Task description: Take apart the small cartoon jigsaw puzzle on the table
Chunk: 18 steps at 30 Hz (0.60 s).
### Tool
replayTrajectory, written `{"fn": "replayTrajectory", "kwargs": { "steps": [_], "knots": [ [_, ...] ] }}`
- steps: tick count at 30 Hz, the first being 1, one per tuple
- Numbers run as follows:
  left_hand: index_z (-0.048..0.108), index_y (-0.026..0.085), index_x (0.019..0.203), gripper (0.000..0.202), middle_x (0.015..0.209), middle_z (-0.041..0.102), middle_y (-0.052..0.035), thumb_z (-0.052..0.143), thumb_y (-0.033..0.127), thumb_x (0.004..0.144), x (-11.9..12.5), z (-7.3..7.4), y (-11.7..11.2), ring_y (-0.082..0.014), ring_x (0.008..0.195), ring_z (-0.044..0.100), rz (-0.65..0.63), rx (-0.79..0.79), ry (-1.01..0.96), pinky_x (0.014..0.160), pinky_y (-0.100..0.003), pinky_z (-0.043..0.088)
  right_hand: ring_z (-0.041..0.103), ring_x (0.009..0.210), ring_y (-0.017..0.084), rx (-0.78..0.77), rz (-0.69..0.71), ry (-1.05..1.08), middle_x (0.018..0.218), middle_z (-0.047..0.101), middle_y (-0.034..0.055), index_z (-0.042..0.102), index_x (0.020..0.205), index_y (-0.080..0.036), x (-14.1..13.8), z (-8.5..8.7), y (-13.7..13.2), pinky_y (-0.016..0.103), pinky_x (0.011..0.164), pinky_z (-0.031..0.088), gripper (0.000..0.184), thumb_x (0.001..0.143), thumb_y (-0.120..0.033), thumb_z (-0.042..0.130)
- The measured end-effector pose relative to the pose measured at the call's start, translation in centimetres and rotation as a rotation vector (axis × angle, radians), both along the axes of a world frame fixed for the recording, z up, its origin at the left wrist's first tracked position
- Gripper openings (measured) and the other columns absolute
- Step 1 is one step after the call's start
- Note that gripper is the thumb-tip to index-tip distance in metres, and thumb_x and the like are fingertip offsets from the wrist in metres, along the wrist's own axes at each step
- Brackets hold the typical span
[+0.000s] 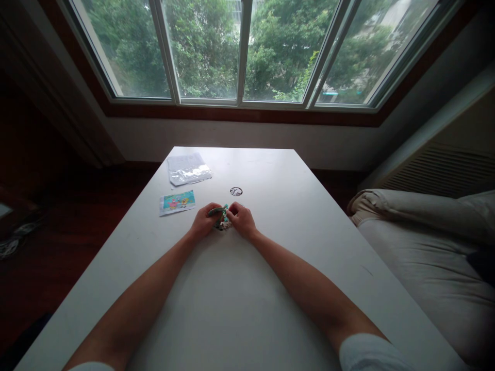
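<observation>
My left hand (203, 221) and my right hand (242, 219) meet at the middle of the white table (270, 247). Both are closed around a small teal and green object (221, 212), too small to name, with a few tiny pieces lying under it. The fingers of both hands pinch it from either side. A small printed card (177, 202) with a colourful cartoon picture lies to the left of my left hand. Beyond it rests a clear plastic bag (188, 169).
A small round hole or cap (235, 191) sits in the table just beyond my hands. A wide window (240, 51) fills the far wall. A pale cushion or bedding (425, 242) lies along the table's right side. Dark floor is at the left.
</observation>
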<state>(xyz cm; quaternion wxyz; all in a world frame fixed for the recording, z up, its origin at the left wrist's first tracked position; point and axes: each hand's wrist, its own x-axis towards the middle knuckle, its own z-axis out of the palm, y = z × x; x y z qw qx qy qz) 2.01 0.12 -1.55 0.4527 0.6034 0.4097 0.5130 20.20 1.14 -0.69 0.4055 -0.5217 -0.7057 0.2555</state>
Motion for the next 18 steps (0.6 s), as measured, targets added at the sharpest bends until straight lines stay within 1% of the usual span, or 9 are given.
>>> {"fn": "replayTrajectory", "kwargs": {
  "steps": [3,7,10,13,15,18],
  "knots": [
    [0.069,0.017,0.095,0.03,0.079,0.068,-0.0014,0.079,0.041,0.079,0.1,0.1,-0.1,-0.0146,0.069,0.062,0.003,-0.018,-0.027,0.066,-0.027,0.052,0.054,0.065,0.014,0.027,-0.008,0.0,0.071,0.064,-0.0017,0.061,0.078,-0.022,0.2,-0.3,0.2,0.026,0.068,0.042,0.013,0.085,-0.033,0.058],
    [0.069,0.017,0.094,0.029,0.078,0.069,-0.0017,0.078,0.041,0.08,0.1,0.1,0.0,-0.0153,0.069,0.063,-0.003,-0.027,-0.009,0.066,-0.027,0.051,0.056,0.066,0.014,0.018,0.027,0.093,0.073,0.065,-0.001,0.063,0.082,-0.021,0.4,-0.8,0.5,0.026,0.065,0.043,0.017,0.086,-0.037,0.059],
    [0.071,0.016,0.093,0.03,0.08,0.07,-0.0026,0.078,0.042,0.079,0.0,0.1,0.1,-0.0161,0.071,0.064,0.018,-0.011,0.017,0.069,-0.028,0.051,0.058,0.066,0.015,-0.031,0.068,0.197,0.073,0.066,-0.0003,0.063,0.084,-0.021,0.3,-1.2,0.8,0.026,0.063,0.046,0.023,0.087,-0.044,0.059],
    [0.071,0.017,0.093,0.029,0.082,0.071,-0.0032,0.077,0.042,0.08,-0.1,0.2,0.0,-0.0163,0.073,0.064,-0.002,-0.002,0.049,0.071,-0.029,0.052,0.061,0.066,0.016,-0.097,0.114,0.315,0.072,0.067,0.0005,0.062,0.084,-0.021,0.1,-1.4,1.1,0.027,0.063,0.049,0.029,0.085,-0.049,0.061],
    [0.071,0.017,0.093,0.029,0.081,0.071,-0.0031,0.076,0.043,0.081,-0.1,0.3,-0.1,-0.0164,0.073,0.065,-0.018,0.006,0.071,0.071,-0.029,0.052,0.062,0.065,0.016,-0.135,0.161,0.403,0.07,0.066,0.0005,0.061,0.084,-0.02,0.1,-1.4,1.3,0.027,0.062,0.05,0.03,0.083,-0.05,0.063],
    [0.07,0.017,0.093,0.029,0.081,0.071,-0.0031,0.076,0.043,0.082,-0.1,0.5,-0.2,-0.0167,0.074,0.065,-0.017,0.013,0.084,0.072,-0.029,0.053,0.058,0.058,0.014,-0.171,0.209,0.489,0.064,0.062,-0.0013,0.06,0.083,-0.019,0.1,-1.4,1.4,0.026,0.056,0.047,0.03,0.083,-0.049,0.065]
  ]
}}
